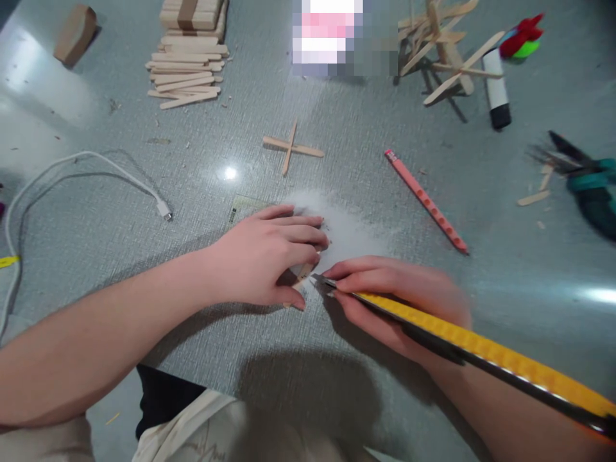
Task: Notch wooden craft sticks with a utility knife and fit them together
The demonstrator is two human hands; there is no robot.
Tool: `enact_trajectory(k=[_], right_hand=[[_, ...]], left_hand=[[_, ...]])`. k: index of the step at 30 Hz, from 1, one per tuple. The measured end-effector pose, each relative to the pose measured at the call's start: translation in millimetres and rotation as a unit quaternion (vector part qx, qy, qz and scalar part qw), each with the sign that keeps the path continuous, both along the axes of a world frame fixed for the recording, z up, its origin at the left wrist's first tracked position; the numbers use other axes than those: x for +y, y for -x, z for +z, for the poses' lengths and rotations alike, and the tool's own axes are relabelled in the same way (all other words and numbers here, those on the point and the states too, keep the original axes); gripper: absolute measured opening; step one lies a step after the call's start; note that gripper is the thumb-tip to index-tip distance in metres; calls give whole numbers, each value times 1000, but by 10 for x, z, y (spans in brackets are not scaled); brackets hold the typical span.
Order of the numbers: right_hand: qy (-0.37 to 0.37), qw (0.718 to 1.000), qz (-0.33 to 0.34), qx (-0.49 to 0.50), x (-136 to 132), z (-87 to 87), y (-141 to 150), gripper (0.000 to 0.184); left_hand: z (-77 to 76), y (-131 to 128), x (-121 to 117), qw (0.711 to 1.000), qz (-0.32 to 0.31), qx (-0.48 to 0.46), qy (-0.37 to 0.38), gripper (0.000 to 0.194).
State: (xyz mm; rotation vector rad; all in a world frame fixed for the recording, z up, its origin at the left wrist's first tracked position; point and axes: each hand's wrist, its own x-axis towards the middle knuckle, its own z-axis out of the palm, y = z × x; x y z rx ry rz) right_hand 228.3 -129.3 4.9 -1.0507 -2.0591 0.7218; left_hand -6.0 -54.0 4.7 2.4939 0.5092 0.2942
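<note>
My right hand [380, 289] grips a yellow utility knife [433, 327] close to its front end, its handle slanting back to the lower right. The knife's blade tip meets a wooden craft stick [304, 272] by my left fingertips. My left hand [264, 256] lies palm down over that stick, fingers bent and thumb at its near end, holding it against the table. Most of the stick is hidden under the hand. A pale greenish flat piece [250, 204] shows from beneath the left hand. White glare or powder spreads just beyond the fingertips.
Two crossed sticks [290, 147] lie ahead, with a pink pencil [426, 200] to the right. Stacked craft sticks [187, 70], a white cable [91, 154], a stick structure [447, 51], a glue stick [495, 86] and pliers [590, 179] surround the work area.
</note>
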Motion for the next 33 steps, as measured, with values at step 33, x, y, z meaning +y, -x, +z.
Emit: enact_trajectory(k=[33], right_hand=[[3, 999, 32, -24, 2, -43, -11, 19]], left_hand=[[9, -17, -10, 1000, -1, 3, 6, 36]])
